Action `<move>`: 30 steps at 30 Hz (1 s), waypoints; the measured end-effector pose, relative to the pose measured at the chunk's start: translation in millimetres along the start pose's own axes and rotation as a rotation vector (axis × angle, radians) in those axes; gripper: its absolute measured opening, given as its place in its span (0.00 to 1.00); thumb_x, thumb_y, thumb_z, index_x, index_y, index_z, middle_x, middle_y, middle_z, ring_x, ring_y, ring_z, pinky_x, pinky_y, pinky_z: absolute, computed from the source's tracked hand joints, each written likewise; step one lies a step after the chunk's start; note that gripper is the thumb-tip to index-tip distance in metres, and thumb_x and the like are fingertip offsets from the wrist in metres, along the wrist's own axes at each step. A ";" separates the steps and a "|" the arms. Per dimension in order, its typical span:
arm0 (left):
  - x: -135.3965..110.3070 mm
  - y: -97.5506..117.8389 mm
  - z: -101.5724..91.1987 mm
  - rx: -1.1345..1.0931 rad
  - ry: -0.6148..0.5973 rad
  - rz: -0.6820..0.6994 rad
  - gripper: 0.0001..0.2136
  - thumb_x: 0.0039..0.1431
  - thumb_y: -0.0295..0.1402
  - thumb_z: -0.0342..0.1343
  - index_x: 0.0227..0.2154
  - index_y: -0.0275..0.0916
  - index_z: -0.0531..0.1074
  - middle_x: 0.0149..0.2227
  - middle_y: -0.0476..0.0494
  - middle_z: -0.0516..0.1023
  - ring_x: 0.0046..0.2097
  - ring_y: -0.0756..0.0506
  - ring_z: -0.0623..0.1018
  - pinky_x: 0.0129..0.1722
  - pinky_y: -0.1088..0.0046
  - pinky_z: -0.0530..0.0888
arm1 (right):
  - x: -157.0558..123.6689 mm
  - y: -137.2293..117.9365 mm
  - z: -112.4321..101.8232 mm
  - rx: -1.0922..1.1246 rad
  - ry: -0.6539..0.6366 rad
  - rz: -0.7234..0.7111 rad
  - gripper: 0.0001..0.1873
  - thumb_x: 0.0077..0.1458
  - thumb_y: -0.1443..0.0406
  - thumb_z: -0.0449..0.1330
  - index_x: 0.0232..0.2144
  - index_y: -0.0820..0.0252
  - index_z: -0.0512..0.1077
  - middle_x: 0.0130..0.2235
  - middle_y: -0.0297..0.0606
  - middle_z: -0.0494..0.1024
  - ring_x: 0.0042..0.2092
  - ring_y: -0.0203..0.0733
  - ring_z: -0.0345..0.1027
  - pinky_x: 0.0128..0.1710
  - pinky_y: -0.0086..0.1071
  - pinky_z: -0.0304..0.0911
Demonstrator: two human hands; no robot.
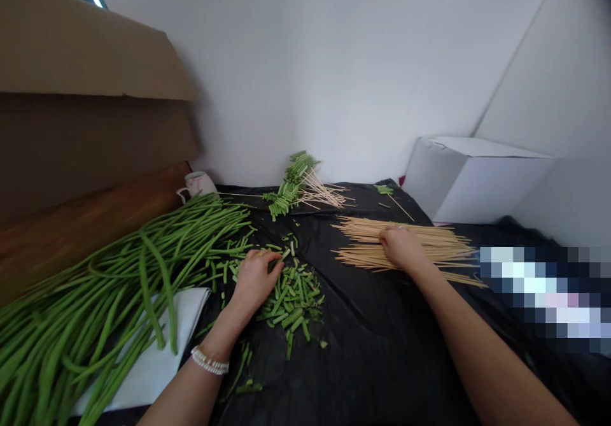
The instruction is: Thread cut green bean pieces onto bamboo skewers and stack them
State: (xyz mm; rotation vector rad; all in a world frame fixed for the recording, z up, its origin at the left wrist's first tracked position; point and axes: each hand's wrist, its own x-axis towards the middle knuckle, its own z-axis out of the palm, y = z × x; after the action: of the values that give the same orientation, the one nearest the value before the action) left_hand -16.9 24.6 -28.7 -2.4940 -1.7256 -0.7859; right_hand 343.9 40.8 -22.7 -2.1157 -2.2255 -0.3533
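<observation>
My left hand (258,281) is over a heap of cut green bean pieces (298,295), its thumb and fingers closed on a short piece of bean. A bracelet of white beads circles that wrist. To the right, my right hand (401,246) reaches down into a spread of bamboo skewers (453,238), with fingers curled and pinched at them; the fingertips are partly hidden. Long whole green beans (109,298) lie piled on the left. At the back, threaded bean skewers (291,187) are stacked, their bare sticks pointing right.
A black plastic sheet (372,349) covers the table. White sheeting (157,375) lies under the long beans. A mug (199,184) stands at the back left beside a large cardboard box (95,56). One more bean skewer (384,190) lies near a white box (482,177) at the back right.
</observation>
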 end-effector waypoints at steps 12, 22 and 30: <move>-0.1 2.0 -1.9 -0.003 -0.005 -0.007 0.09 0.56 0.34 0.53 0.35 0.41 0.77 0.37 0.43 0.80 0.43 0.41 0.74 0.48 0.62 0.68 | -3.3 -2.9 -6.5 -0.016 0.049 -0.073 0.13 0.60 0.67 0.48 0.34 0.63 0.72 0.39 0.47 0.76 0.41 0.45 0.68 0.40 0.34 0.53; 0.1 1.5 -1.8 -0.019 0.000 -0.003 0.09 0.56 0.35 0.54 0.34 0.42 0.78 0.37 0.43 0.80 0.43 0.40 0.74 0.47 0.61 0.68 | 0.3 -2.1 -1.7 0.114 0.054 -0.029 0.15 0.61 0.64 0.47 0.34 0.59 0.74 0.38 0.41 0.77 0.38 0.41 0.68 0.36 0.30 0.53; -0.6 1.5 -1.1 -0.004 0.002 -0.006 0.09 0.56 0.34 0.53 0.34 0.42 0.77 0.37 0.44 0.80 0.44 0.41 0.74 0.47 0.63 0.68 | 4.6 7.5 11.9 0.116 0.047 -0.001 0.11 0.58 0.65 0.52 0.32 0.59 0.75 0.37 0.40 0.76 0.42 0.41 0.66 0.41 0.30 0.53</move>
State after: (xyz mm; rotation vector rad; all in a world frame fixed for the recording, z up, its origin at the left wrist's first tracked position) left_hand -16.2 23.2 -27.6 -2.4910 -1.7342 -0.7925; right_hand 352.5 48.0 -32.5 -2.0269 -2.1648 -0.2643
